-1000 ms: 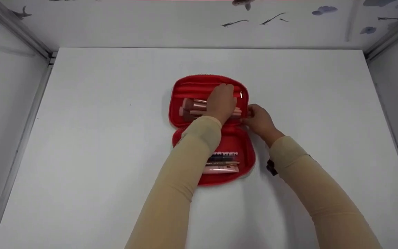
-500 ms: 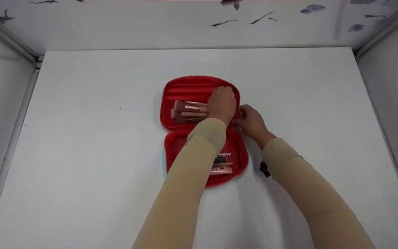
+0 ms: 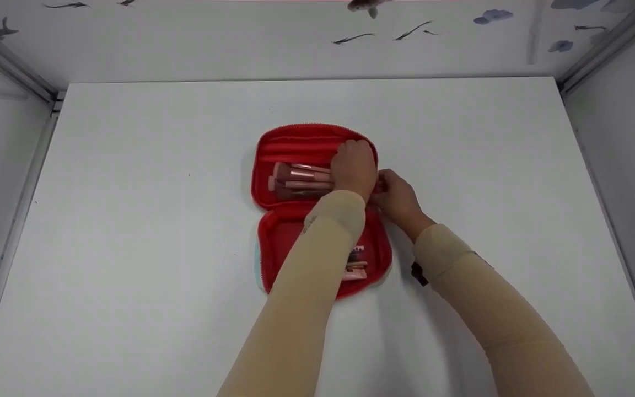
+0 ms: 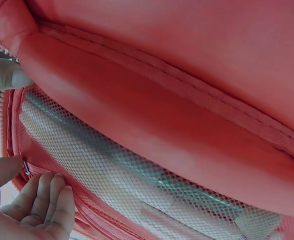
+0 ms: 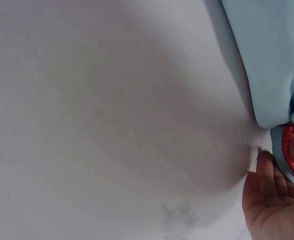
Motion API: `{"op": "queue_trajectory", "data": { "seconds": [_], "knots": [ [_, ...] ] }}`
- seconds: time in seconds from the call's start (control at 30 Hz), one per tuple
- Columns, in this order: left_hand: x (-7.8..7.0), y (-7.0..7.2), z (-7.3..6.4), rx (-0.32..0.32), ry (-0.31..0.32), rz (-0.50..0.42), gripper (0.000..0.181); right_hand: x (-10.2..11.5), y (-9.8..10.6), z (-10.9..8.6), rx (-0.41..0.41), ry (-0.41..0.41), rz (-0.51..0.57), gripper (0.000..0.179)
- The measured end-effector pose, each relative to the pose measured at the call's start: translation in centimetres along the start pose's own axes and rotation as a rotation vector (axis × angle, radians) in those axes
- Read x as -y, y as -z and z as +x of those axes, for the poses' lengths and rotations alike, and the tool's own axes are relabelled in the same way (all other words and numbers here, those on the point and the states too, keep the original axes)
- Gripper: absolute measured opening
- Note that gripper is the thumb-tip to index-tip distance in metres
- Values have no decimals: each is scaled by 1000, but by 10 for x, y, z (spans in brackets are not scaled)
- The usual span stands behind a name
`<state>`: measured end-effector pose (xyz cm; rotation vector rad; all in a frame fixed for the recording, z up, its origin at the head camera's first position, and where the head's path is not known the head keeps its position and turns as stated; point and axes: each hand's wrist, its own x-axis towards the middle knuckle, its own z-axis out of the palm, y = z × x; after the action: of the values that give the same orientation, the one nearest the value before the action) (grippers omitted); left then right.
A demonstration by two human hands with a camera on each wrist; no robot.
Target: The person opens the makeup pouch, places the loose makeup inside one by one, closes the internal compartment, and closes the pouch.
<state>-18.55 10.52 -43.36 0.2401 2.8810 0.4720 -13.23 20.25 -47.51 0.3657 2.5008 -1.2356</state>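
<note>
A red-lined zip case [image 3: 279,220] lies unfolded on the table, its outside light blue. My left hand [image 3: 354,171] is over the right end of its far half. In the left wrist view, the thumb and curled fingers of my left hand [image 4: 31,205] pinch a small zipper pull [image 4: 26,169] at the end of a mesh pocket [image 4: 101,150]. Pink makeup brushes [image 3: 302,175] show behind the mesh, their handle ends hidden by the hand. My right hand [image 3: 400,201] grips the case's right edge, thumb on the lining and fingers on the outside.
A pink tube [image 3: 355,274] and several slim items are in the near half, partly covered by the left sleeve [image 3: 306,292]. The white table [image 3: 146,220] meets a patterned wall [image 3: 229,38] at the back and side panels at both ends.
The left hand has slid right along the pocket, covering the brush handle ends. More of the near half's contents is hidden by the left sleeve. The right hand keeps its grip. The view has shifted slightly.
</note>
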Motion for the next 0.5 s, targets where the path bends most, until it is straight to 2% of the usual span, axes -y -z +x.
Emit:
{"op": "queue_trajectory", "data": {
  "seconds": [0.17,0.3,0.5],
  "knots": [
    [-3,-1,-1,-17,14,4,22,-1,-1,-1,3,14,10,35],
    [-3,-1,0,-24,37,-59,21,-1,0,-1,-8,42,-3,37],
    [-4,-1,0,1,49,-141,21,-2,2,-2,-12,66,-11,41]
  ]
}}
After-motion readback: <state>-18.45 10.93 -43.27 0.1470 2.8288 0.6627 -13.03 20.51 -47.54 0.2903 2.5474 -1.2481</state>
